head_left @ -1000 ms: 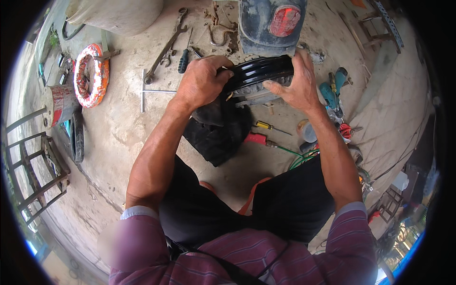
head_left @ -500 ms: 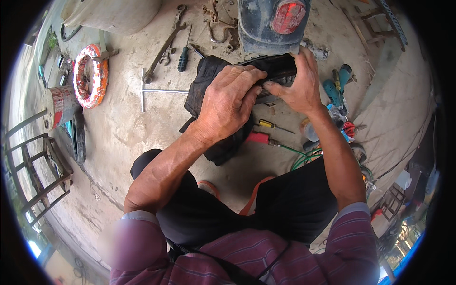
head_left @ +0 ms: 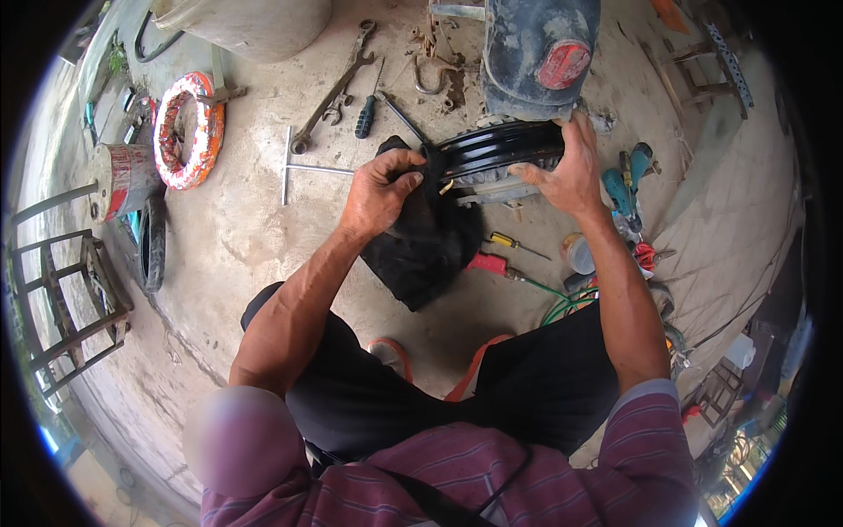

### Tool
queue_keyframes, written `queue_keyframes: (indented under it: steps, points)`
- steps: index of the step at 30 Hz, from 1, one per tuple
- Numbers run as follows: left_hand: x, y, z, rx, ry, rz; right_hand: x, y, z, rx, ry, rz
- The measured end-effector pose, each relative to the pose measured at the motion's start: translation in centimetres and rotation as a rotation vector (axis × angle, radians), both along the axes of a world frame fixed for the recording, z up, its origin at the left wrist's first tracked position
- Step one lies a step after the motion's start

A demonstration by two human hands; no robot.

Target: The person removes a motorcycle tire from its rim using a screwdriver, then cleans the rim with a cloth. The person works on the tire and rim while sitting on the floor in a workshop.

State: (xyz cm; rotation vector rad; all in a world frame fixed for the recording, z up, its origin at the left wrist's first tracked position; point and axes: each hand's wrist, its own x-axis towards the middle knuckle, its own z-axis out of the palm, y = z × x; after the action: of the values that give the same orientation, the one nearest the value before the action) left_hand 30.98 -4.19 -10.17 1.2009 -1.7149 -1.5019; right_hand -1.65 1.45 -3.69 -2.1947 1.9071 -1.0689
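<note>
Just below the dusty mudguard (head_left: 525, 75) in my feed, the black wheel rim (head_left: 500, 149) sits between both hands, with some tyre tread (head_left: 492, 176) peeking out along it. Left hand (head_left: 384, 189) has thumb and fingertips pinched on the black cloth (head_left: 430, 250), which is bunched at the rim's left end and hangs down from there. Right hand (head_left: 575, 171) is clasping the rim's right end, thumb on the near side; can't tell how tight.

Progress-wise, I'd say the stretch facing me is done being covered: it's bare and glossy. The rest of the wheel is out of sight, so no idea how much is left.

Vs half a second ago: cloth was spread over the rim with the left hand on top. Now it's off to the left, that hand went with it, and the right one's barely budged.
</note>
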Motion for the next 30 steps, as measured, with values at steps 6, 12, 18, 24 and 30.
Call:
queue_keyframes:
  steps: [6, 12, 18, 24, 30]
  points:
    - [2.3, -1.7, -1.4, 0.209, 0.015, 0.182, -0.2, -0.2, 0.7, 0.04, -0.103, 0.003]
    - [-2.9, 0.6, 7.4, -0.527, -0.024, -0.052, -0.2, 0.0, 0.8, 0.07, -0.083, -0.012]
    - [-4.5, 0.5, 4.8, -0.626, -0.012, -0.009, -0.7, 0.1, 0.2, 0.024, -0.091, 0.002]
    - [-3.7, 0.4, 2.9, -0.487, -0.088, 0.04, -1.4, -0.1, -0.8, -0.009, -0.091, -0.011]
    - [-1.0, -1.9, -2.9, 0.009, -0.297, 0.082, -3.0, 0.1, -0.9, -0.019, -0.078, -0.057]
